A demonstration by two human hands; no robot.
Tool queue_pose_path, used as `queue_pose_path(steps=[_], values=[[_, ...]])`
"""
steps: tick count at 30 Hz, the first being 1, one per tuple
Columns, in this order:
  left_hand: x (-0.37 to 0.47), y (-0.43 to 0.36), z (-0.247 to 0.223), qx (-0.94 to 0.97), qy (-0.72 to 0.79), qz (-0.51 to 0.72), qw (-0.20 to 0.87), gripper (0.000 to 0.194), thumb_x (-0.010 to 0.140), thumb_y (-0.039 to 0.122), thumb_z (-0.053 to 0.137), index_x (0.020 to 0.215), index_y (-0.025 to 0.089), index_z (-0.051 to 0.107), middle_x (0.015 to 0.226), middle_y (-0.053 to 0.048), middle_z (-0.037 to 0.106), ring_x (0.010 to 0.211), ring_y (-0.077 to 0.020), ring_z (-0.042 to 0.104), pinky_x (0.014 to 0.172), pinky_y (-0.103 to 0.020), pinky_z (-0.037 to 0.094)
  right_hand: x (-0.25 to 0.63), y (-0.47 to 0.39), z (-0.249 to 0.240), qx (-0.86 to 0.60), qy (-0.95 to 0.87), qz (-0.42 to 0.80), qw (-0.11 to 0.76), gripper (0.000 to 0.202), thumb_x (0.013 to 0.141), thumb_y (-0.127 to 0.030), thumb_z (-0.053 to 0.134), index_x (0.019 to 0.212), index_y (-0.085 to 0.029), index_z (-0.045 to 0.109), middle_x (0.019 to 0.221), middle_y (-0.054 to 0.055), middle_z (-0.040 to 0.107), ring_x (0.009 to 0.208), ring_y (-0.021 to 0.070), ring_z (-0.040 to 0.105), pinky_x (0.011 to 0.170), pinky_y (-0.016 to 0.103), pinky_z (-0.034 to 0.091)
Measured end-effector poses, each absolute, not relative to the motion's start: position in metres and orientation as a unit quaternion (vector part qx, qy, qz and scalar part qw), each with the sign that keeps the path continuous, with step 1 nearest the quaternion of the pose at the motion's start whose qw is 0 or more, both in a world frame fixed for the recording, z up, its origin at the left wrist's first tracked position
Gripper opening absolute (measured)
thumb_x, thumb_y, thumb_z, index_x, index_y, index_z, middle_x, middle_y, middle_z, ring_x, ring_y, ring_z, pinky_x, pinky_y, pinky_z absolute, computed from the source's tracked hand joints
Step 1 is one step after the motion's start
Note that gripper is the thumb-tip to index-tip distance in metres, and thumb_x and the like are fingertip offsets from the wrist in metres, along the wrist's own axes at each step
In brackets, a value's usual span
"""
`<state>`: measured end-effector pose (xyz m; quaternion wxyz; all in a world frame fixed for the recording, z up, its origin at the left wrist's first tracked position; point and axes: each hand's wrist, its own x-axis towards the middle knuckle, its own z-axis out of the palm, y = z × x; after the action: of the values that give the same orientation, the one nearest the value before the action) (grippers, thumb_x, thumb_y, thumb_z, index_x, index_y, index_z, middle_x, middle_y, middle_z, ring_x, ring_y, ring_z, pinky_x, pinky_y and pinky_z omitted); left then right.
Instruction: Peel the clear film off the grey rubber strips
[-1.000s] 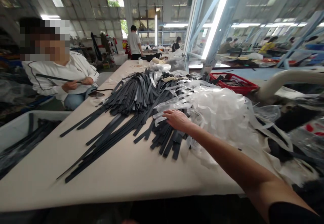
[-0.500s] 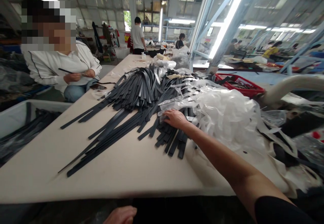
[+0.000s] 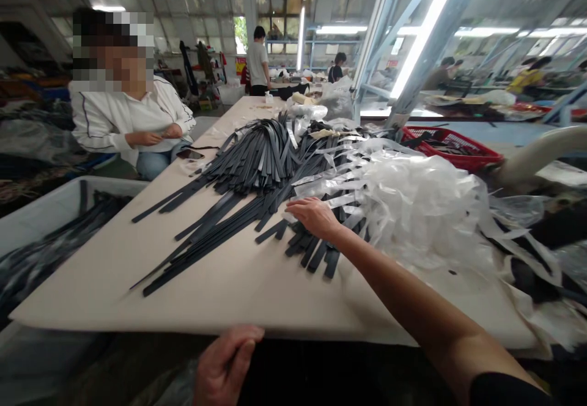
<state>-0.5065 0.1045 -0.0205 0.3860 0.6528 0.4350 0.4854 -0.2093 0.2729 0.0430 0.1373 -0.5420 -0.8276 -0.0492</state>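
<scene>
Head camera view: your right hand (image 3: 316, 217) is just below the centre of the scene, its arm reaching in from 5 o'clock, over the dark strips (image 3: 321, 253) and just beside the clear plastic strips (image 3: 321, 186). Its fingers bend downward with something whitish at their tips; whether they grip it, you cannot tell. Your left hand (image 3: 227, 357) is at 7 o'clock, by the near edge of the table (image 3: 247, 284), with fingers curled and thumb close to the index finger; whether they hold anything is unclear. A thick dark bundle (image 3: 254, 158) is heaped at 11 o'clock, and long flat lengths fan out toward 8 o'clock. Crumpled white film (image 3: 422, 204) is piled at 3 o'clock, in front of a red basket (image 3: 458, 156). A seated person (image 3: 132, 118) in a white jacket is at 10 o'clock, above a pale bin (image 3: 46, 213) of dark material.
</scene>
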Motion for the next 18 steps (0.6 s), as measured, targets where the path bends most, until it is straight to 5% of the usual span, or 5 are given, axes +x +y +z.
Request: queue_pose_path(steps=[7,13,18], values=[[-0.486,0.171,0.031,0.541,0.392,0.479,0.569,0.043,0.083,0.044,0.069,0.118,0.020,0.066,0.120,-0.008,0.068,0.107,-0.0212,0.062,0.090,-0.028,0.049,-0.258,0.212,0.070,-0.334,-0.900,-0.066,0.272,0.024,0.100,-0.022,0.048,0.112,-0.024,0.068,0.126,0.002,0.068,0.106,0.0169,0.063,0.105,0.037,0.038],[-0.474,0.171,0.037,0.498,0.381,0.327,0.707,0.029,0.079,0.038,0.074,0.095,0.014,0.074,0.079,-0.004,0.073,0.076,-0.0164,0.064,0.081,-0.029,0.048,-0.268,0.194,0.068,-0.312,-0.909,-0.054,0.271,0.023,0.099,-0.023,0.048,0.112,-0.023,0.067,0.128,0.003,0.066,0.108,0.0179,0.062,0.107,0.039,0.036],[-0.480,0.157,0.035,0.517,0.383,0.288,0.709,0.028,0.081,0.036,0.071,0.098,0.013,0.072,0.072,-0.001,0.070,0.070,-0.0139,0.060,0.077,-0.028,0.046,-0.265,0.189,0.061,-0.325,-0.910,-0.032,0.256,0.027,0.099,-0.020,0.045,0.115,-0.025,0.067,0.129,0.002,0.066,0.112,0.0177,0.061,0.109,0.040,0.034]])
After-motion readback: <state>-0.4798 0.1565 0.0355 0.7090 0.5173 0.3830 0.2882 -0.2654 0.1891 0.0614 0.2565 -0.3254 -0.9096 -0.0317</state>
